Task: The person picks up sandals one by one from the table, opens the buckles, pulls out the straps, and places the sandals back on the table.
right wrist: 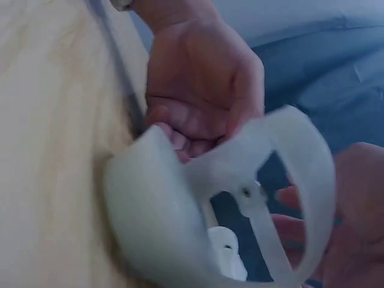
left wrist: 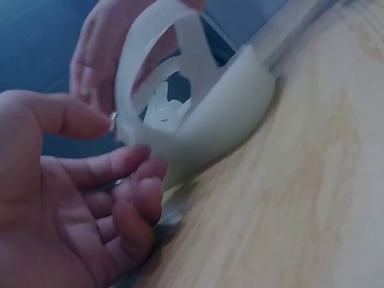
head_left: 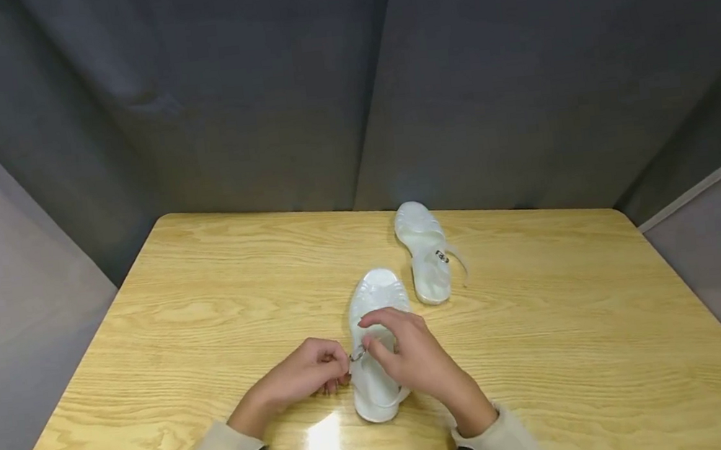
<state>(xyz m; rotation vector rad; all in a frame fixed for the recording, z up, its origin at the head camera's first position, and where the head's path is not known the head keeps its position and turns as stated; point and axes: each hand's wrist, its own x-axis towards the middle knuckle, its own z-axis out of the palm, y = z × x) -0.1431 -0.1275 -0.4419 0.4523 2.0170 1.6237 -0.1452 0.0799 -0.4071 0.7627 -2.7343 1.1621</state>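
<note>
Two translucent white sandals lie on the wooden table (head_left: 199, 313). The near sandal (head_left: 376, 390) rests between my hands, toe pointing away. My left hand (head_left: 340, 366) pinches the small metal buckle (head_left: 357, 354) on the sandal's left side. From the other side, my right hand (head_left: 371, 338) arches over the sandal, thumb and fingers pinching the ankle strap by the buckle. In the left wrist view the heel cup (left wrist: 228, 114) and the strap loop (left wrist: 144, 42) rise just past my left hand's fingertips (left wrist: 141, 159). The right wrist view shows the strap (right wrist: 306, 174) above the heel cup (right wrist: 156, 222).
The second sandal (head_left: 425, 251) lies farther back and to the right, its strap hanging loose to the right. Dark grey curtains (head_left: 346, 74) close off the table's far edge and both sides. Bare wood stretches to the left and right of my hands.
</note>
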